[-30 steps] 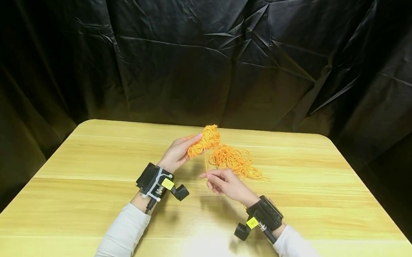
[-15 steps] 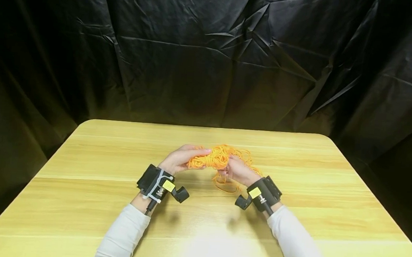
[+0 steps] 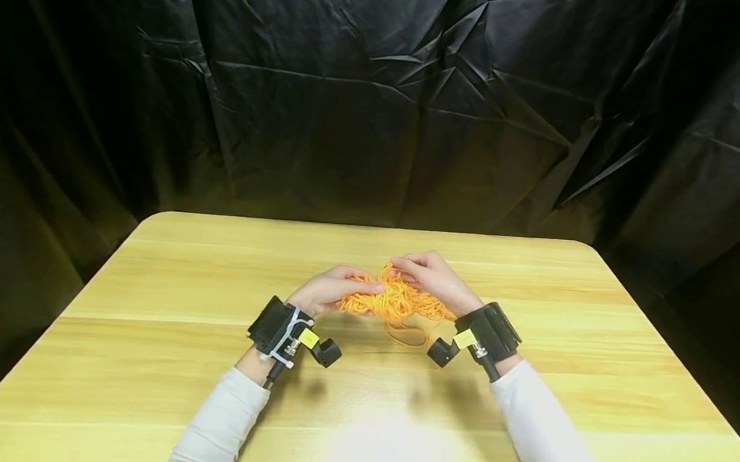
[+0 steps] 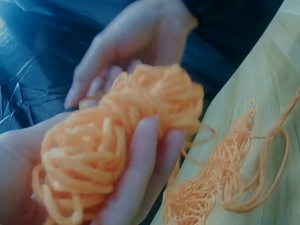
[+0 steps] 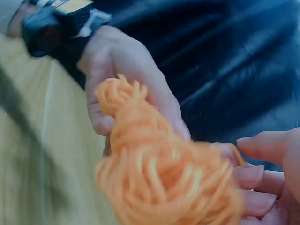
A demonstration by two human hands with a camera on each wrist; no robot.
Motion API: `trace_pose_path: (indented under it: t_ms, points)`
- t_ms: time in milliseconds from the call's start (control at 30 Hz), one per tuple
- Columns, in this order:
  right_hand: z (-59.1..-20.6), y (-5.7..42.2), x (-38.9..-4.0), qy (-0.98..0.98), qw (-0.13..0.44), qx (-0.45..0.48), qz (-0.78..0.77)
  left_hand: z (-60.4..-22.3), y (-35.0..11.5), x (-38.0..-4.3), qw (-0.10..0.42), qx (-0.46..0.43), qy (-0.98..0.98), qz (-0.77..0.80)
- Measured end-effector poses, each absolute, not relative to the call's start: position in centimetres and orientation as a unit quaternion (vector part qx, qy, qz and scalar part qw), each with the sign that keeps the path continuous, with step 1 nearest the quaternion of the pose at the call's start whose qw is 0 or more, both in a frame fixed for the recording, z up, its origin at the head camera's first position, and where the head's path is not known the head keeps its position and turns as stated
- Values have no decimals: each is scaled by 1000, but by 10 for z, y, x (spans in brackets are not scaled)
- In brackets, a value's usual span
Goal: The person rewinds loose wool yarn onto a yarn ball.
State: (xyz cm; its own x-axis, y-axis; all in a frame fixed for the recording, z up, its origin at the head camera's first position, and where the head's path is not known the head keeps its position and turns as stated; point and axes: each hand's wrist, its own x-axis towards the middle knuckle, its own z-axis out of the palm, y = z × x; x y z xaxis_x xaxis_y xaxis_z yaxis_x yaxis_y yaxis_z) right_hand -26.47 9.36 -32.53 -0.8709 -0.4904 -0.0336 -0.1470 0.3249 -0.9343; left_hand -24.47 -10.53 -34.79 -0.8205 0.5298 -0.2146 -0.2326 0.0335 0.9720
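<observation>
My left hand point(image 3: 326, 291) grips a wound bundle of orange yarn point(image 3: 371, 303), its thumb lying over the narrow middle. Fingers curl round the bundle point(image 4: 84, 164) in the left wrist view. Just beyond the bundle's right end is my right hand point(image 3: 434, 276). In the right wrist view a single strand point(image 5: 236, 152) runs from the bundle to between that hand's thumb and fingers. A tangled pile of loose orange yarn point(image 4: 206, 187) lies on the table, partly hidden behind the bundle and right forearm in the head view.
A pale wooden table point(image 3: 157, 359) spreads beneath both arms. Black sheeting point(image 3: 312, 139) hangs behind its far edge. Each wrist wears a black strap with a small camera point(image 3: 328, 352). A loose loop of yarn point(image 3: 409, 335) trails from the pile.
My right hand has gone from in front of the bundle, up along its right side, to beyond it. My left hand has lowered the bundle and tilted it more sideways.
</observation>
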Motion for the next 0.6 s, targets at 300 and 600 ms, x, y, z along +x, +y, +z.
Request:
trace_pose_path:
  t_ms: [300, 600]
  points:
    - [-312, 81, -234, 833, 53, -304, -459, -360, -106, -253, 204, 84, 638, 738]
    - [-336, 72, -216, 810, 58, -358, -462, -346, -102, -244, 135, -2, 635, 760]
